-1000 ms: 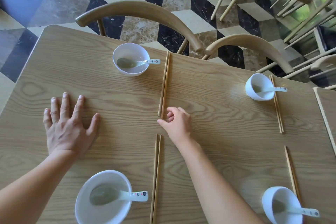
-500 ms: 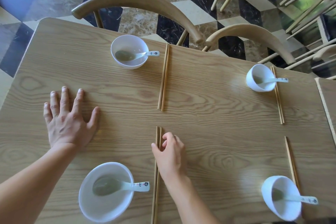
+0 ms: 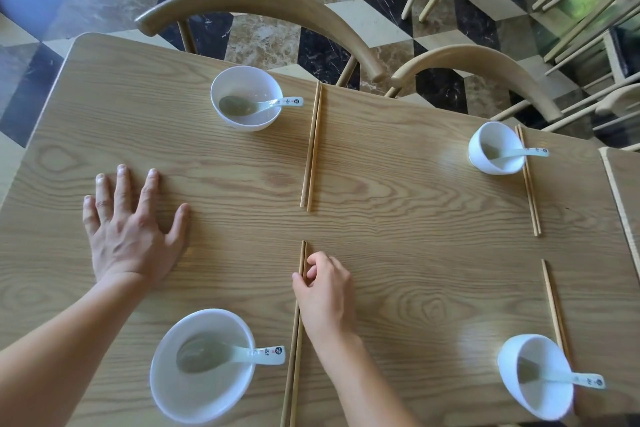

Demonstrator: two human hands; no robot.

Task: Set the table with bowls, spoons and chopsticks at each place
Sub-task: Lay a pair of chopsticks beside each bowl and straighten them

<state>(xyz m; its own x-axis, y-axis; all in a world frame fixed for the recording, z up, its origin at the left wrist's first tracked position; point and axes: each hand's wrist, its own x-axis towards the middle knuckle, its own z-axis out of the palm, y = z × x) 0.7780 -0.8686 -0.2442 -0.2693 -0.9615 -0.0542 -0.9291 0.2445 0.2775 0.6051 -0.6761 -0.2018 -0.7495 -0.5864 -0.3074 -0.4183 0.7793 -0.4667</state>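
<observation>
Several white bowls stand on the wooden table (image 3: 415, 253), each with a spoon inside and a chopstick pair to its right. The near-left bowl (image 3: 204, 388) holds a spoon (image 3: 228, 354). Beside it lie the near chopsticks (image 3: 294, 357), and my right hand (image 3: 325, 291) pinches them near their far tips with thumb and curled fingers. My left hand (image 3: 128, 229) rests flat on the table, fingers spread. Farther off are the far-left bowl (image 3: 246, 98) with far chopsticks (image 3: 311, 149), the far-right bowl (image 3: 496, 147) and the near-right bowl (image 3: 535, 376).
Two wooden chairs (image 3: 263, 7) (image 3: 485, 69) stand pushed against the table's far edge. A second table (image 3: 627, 191) abuts on the right. More chair legs crowd the tiled floor at the upper right.
My right hand drew back from the far chopsticks' near ends and came down on the near pair, now pinching it. My left hand stayed flat in place.
</observation>
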